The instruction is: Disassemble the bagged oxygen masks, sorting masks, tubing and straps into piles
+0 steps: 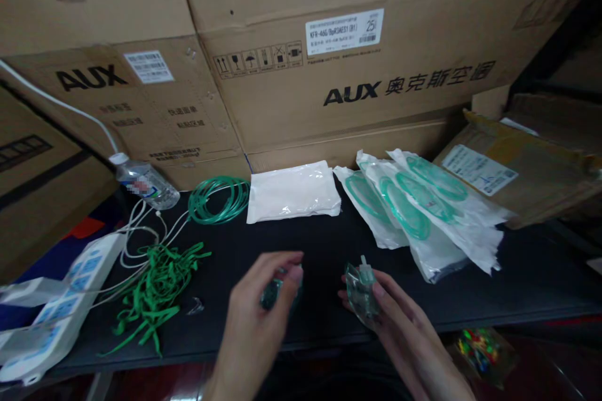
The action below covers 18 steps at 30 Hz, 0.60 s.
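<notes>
My right hand grips a see-through green oxygen mask, its pale connector pointing up between thumb and fingers. To the left, my left hand curls around a see-through greenish piece; fingers cover much of it, so its kind is hidden. The two hands are apart, above the front of the dark table. Beyond them lies a stack of white packets. Several white and see-through pouches with green tubing inside lie back right of my right hand.
Coiled green tubing and tangled green straps lie left. Farther left are a power strip with cables and a tilted plastic bottle. Large cardboard boxes wall the back; an open carton stands right.
</notes>
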{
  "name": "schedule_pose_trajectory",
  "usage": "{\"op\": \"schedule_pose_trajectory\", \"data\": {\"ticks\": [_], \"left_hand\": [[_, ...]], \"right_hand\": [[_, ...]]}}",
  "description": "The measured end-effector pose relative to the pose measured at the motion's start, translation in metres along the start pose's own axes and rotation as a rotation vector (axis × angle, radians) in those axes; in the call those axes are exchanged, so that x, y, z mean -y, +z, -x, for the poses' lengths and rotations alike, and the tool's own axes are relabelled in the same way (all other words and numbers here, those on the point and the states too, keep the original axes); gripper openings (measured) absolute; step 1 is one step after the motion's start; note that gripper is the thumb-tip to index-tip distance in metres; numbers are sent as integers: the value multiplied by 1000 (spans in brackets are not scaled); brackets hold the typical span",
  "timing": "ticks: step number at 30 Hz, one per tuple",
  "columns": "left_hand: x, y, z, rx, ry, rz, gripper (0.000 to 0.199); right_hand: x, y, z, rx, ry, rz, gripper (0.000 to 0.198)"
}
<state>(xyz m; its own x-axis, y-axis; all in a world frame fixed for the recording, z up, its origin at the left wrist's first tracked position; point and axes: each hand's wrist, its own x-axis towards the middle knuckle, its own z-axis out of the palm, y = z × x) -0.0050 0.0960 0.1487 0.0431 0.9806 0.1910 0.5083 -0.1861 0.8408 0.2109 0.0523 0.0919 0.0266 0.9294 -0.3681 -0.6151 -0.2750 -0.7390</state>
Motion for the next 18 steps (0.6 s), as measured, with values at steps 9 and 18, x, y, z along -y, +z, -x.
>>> {"op": "schedule_pose_trajectory", "data": {"ticks": [9,18], "left_hand": [[-9,72,36,137,-478,588,25],[-20,63,37,102,-417,496,53]], "right_hand": [[8,19,10,-124,-14,-92,52],[8,17,19,-110,-96,61,64]]}}
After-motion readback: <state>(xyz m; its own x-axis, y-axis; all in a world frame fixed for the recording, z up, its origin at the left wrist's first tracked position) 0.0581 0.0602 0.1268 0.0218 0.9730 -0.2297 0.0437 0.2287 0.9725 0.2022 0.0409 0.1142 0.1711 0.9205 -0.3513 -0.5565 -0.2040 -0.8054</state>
